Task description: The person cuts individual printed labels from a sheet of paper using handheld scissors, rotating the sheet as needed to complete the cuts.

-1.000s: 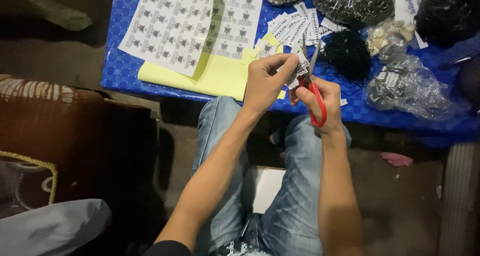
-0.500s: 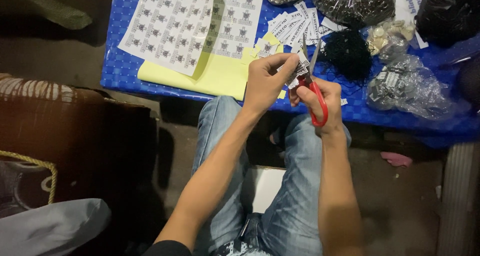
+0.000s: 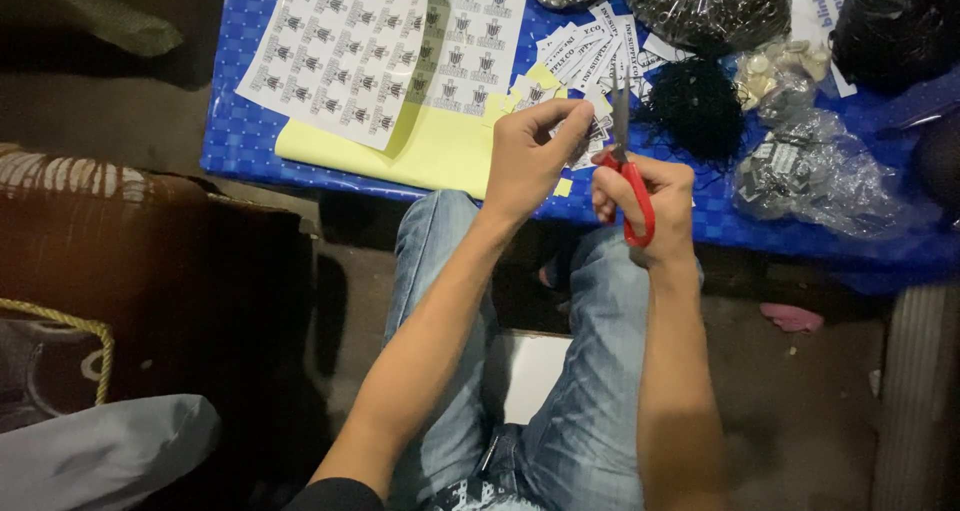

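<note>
- Blue-covered table [image 3: 240,136] fills the top of the head view, with a dim concrete floor below it and the person's jeans-clad knees tucked up to its near edge.
- Left hand [image 3: 530,161] hovers over that near edge, thumb and fingers pinched on a small printed paper piece [image 3: 590,136]; the piece sits just off the fingertips, right beside the scissor blades.
- Right hand [image 3: 645,196] is curled tight around the red-handled scissors [image 3: 625,161], fingers through the loops, sitting just right of the left hand and almost touching it.
- Scissors stand nearly upright in the view: long axis runs from the red handles near the table's edge up to the grey tips, pointing away from the person toward the far side of the table.
- I cannot tell how far apart the blades are; they read as one thin grey line.
- Both forearms reach forward from the bottom of the view, elbows low over the thighs, wrists converging at the table's edge.
- On the table, left of the hands, a white sheet of printed labels [image 3: 370,41] overlaps a yellow sheet [image 3: 430,151].
- Beyond the scissor tips lies a pile of cut white labels [image 3: 590,46]; clear plastic bags [image 3: 810,171] and a black tangle [image 3: 695,106] sit farther right.
</note>
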